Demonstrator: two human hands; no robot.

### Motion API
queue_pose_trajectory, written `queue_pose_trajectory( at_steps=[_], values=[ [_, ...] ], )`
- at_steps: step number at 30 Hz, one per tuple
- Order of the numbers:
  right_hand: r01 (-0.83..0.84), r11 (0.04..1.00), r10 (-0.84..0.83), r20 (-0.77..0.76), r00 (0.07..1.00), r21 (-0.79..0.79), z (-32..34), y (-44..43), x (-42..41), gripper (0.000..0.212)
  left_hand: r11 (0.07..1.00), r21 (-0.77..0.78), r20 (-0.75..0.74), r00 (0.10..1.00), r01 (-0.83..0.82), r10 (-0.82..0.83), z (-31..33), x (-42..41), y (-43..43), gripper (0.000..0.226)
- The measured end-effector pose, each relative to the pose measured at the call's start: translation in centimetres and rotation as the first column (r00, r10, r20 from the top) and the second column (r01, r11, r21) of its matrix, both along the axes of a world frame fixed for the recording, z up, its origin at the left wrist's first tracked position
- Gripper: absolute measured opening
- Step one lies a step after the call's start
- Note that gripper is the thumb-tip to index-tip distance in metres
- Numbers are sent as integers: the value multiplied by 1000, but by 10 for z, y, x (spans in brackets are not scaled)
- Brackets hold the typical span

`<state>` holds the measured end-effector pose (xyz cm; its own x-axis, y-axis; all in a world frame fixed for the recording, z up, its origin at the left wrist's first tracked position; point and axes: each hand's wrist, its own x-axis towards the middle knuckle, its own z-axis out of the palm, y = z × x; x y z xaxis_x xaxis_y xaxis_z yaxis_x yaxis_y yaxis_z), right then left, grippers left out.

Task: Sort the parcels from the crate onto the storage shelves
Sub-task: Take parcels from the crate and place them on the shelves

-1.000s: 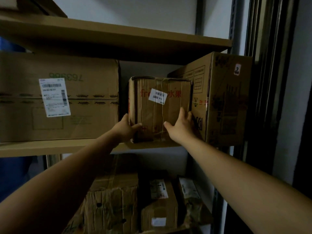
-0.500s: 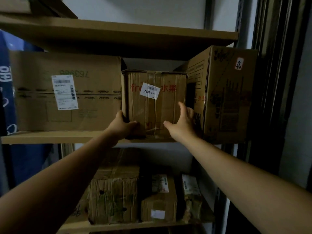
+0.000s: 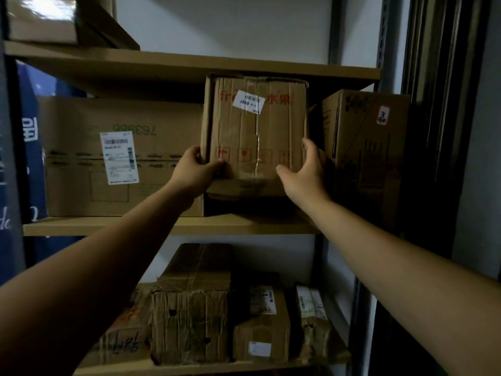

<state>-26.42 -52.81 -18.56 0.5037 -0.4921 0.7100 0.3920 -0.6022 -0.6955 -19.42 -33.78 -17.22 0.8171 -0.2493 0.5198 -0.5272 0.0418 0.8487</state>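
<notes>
**Parcel.** The parcel (image 3: 254, 131) is held in the gap on the middle shelf (image 3: 108, 226). It is raised clear of the board, and its underside is visible. Its long axis is judged upright. The printed face and the white label (image 3: 248, 102) point toward the wearer.

**Grip.** The left hand (image 3: 193, 173) is wrapped round the lower corner at 8 o'clock, thumb on the front. The right hand (image 3: 306, 177) is spread at 4 o'clock, with fingers laid flat up the side and the thumb stretched across the front. This two-sided hold is judged to keep the parcel square while it is steered into the narrow gap.

**Surroundings.** A large box (image 3: 122, 158) is noted at 9 o'clock and another box (image 3: 366, 158) at 3 o'clock. The upper board (image 3: 189, 66) lies close at 12 o'clock. Smaller boxes (image 3: 189, 316) are stored at 6 o'clock.
</notes>
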Motion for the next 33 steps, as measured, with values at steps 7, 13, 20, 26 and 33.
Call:
queue_pose_trajectory(
  at_steps=[7,13,20,26,33],
  values=[
    [1,999,0,32,999,-43,19,5,-2,68,999,-37,56,998,13,-11,11,0,1,52],
    [-24,1000,23,-33,999,-7,7,8,1,80,997,-30,18,997,-76,76,8,7,4,44],
    [44,999,-44,-383,922,-11,-32,8,0,105,970,231,29,997,-81,77,-30,24,1,51],
    [46,999,-37,-417,908,12,-49,4,7,102,967,251,-29,998,-38,46,-49,35,-2,56],
    [58,997,-41,-336,941,42,-17,2,13,101,982,188,-44,998,-31,40,-22,33,-4,59]
  ],
)
